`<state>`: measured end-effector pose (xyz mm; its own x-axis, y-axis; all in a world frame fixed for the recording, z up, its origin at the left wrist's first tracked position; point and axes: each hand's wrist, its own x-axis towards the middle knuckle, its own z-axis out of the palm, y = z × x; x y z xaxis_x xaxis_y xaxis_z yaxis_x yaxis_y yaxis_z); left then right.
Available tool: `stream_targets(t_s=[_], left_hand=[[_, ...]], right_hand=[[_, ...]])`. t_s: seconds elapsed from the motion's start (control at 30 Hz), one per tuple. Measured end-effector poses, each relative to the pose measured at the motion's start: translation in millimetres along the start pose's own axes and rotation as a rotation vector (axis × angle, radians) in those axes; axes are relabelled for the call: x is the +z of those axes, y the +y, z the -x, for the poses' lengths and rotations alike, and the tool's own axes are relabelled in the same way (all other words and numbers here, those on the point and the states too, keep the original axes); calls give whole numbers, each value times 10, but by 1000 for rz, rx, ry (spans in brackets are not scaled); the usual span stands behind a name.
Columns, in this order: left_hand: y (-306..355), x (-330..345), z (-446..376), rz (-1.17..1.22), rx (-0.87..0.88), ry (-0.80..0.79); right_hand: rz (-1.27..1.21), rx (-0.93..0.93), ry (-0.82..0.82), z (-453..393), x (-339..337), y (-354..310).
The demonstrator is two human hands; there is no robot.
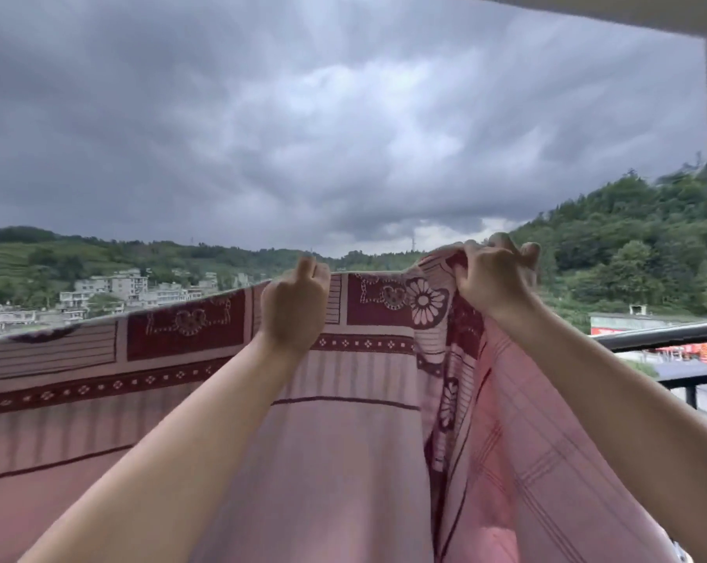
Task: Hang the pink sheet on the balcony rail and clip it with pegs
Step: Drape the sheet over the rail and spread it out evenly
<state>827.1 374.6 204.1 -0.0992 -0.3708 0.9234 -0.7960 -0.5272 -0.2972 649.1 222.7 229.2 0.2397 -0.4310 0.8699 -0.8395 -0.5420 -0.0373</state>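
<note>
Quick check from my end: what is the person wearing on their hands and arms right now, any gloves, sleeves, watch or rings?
Nothing shows on either. The left hand and right hand are bare, with no gloves, and I see no rings. Both forearms are uncovered right down to the frame's bottom edge, with no sleeve, watch or bracelet in view.

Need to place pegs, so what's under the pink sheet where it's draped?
Presumably the balcony rail, bare only at the right. The pink sheet covers the rest; both hands grip its top edge.
</note>
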Motion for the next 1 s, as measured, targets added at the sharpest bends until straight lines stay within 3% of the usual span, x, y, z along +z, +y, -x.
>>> stream_targets(t_s=[0.17, 0.27, 0.33, 0.4, 0.47, 0.53, 0.67, 0.8, 0.83, 0.87, 0.93, 1.0], left_hand=[[9, 219, -505, -8, -173, -4], [27, 411, -671, -58, -216, -119], [78, 550, -644, -164, -200, -282], [180, 636, -553, -222, -188, -527], [414, 660, -439, -184, -171, -758], [733, 606, -346, -58, -141, -853], [1385, 339, -121, 95, -15, -663], [1846, 190, 236, 89, -41, -563], [1912, 191, 304, 76, -70, -523], [1964, 197, 356, 76, -104, -481], [2025, 202, 374, 39, -145, -473], [2091, 184, 315, -15, -184, -507]], right_hand=[[141, 19, -202, -612, 289, 339], [167, 10, -291, -835, 615, 420], [95, -33, -386, -828, 839, 440], [-55, -124, -594, -723, 982, 463], [-159, -256, -873, -512, 929, 536], [-353, -282, -1014, -285, 796, 679], [-515, -374, -740, 114, 623, 1102], [-321, -342, -97, 777, 810, 1451], [-289, -266, -59, 977, 826, 1484], [-297, -191, -107, 1156, 868, 1494], [-388, -41, -376, 1372, 948, 1430], [-594, 76, -559, 1389, 1051, 1350]])
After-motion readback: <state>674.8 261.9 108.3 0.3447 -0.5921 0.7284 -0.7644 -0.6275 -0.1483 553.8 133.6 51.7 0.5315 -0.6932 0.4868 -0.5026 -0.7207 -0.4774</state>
